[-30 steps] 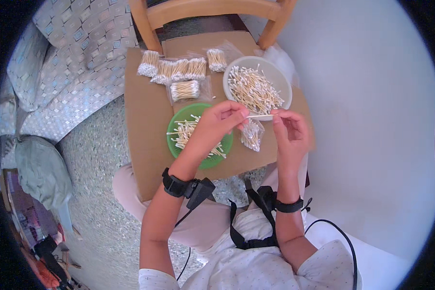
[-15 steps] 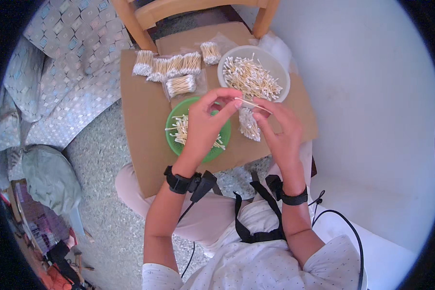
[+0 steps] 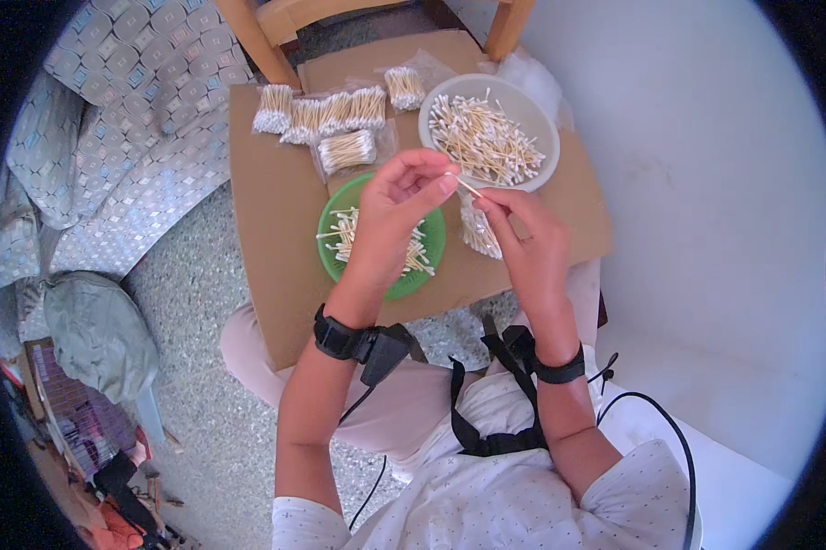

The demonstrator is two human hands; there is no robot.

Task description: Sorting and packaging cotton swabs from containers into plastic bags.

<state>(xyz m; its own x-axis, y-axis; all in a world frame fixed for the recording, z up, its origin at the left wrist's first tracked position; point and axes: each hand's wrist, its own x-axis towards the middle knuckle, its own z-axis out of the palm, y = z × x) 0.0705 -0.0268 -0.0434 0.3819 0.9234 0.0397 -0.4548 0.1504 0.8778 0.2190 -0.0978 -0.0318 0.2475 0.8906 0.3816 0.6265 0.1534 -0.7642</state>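
A single cotton swab (image 3: 468, 187) is pinched between my two hands, above the gap between the bowls. My left hand (image 3: 402, 197) closes thumb and fingertips on its upper left end, and my right hand (image 3: 529, 227) grips the lower right end. Under my left hand sits a green bowl (image 3: 430, 240), partly hidden, with loose swabs (image 3: 344, 233) in it. Beyond my right hand stands a whitish bowl (image 3: 550, 167) heaped with many swabs (image 3: 483, 137). A clear bag of swabs (image 3: 478, 229) lies between the bowls, partly covered by my right hand.
Several bundles of swabs (image 3: 338, 112) in clear bags lie at the back left of the cardboard (image 3: 280, 229) on a wooden chair (image 3: 266, 46). One bagged bundle (image 3: 346, 149) lies nearer the green bowl. A white wall (image 3: 688, 183) rises at the right; patterned cloth (image 3: 147, 119) hangs left.
My right hand has moved slightly down along the swab, its fingers now closer together. The swab is more steeply tilted. The whole view has shifted a little.
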